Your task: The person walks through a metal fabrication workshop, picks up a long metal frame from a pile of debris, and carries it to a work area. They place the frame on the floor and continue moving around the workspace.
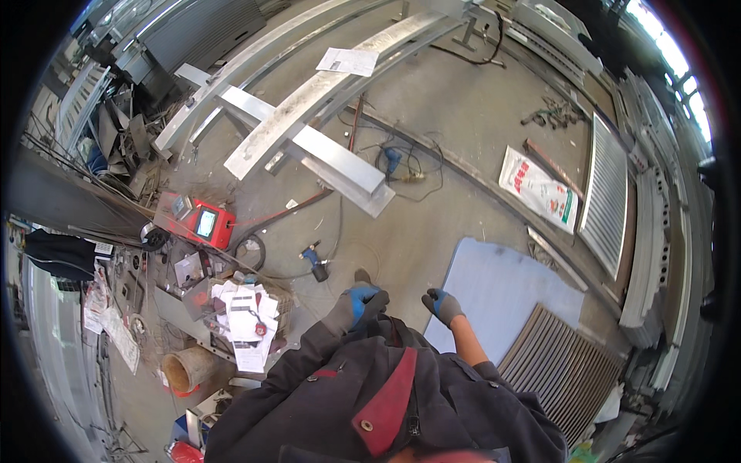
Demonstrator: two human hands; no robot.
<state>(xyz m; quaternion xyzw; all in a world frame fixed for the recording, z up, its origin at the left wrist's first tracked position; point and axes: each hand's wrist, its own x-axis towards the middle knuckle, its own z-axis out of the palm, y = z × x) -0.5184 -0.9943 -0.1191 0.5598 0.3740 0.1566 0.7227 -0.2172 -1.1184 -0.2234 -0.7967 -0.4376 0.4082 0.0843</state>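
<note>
My left hand (360, 305), in a grey and blue work glove, is held in front of my jacket with its fingers curled together. Whatever those fingers may hold is hidden. To its right, my right hand (443, 305) wears a matching glove; its fingers are loosely bent with a gap at the tips, and nothing shows in them. Below that hand lies a light blue sheet (494, 278) on the floor. A blue and black power tool (314, 262) rests on the floor ahead and left of my left hand, apart from it.
Ahead stands a frame of long metal beams (332, 85) with a paper sheet (347, 61) on top. At left are a red machine with a screen (213, 224) and a pile of papers (248, 320). A ribbed panel (559, 370), white sack (539, 189) and slatted panel (604, 197) lie right.
</note>
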